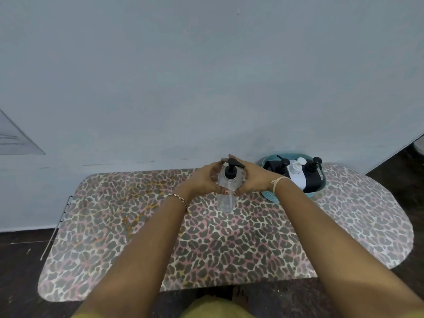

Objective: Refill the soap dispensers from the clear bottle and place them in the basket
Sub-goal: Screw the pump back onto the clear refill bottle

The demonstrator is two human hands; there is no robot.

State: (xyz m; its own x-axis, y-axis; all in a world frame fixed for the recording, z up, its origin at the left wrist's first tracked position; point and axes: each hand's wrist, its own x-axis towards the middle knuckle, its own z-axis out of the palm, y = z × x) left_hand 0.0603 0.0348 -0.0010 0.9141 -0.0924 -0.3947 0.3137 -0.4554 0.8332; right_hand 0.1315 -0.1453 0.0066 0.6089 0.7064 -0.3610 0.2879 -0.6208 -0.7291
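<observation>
Clear glossy plastic dispenser (226,191), matt black pump (231,169); leopard-print cloth table cover (229,244).

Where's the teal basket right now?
In the head view the teal basket sits at the table's far right, against the wall, just beyond the right hand, already holding black and white pump dispensers.

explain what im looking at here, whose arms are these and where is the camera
There is no machine: a person wears a camera on the head, looking forward and down at their own bare arms. The left hand and right hand together hold a clear pump dispenser bottle with a black pump head, above a leopard-print table against a pale wall. At the back right, a teal basket holds two black dispensers, one nearest the right, and a white dispenser.
</observation>
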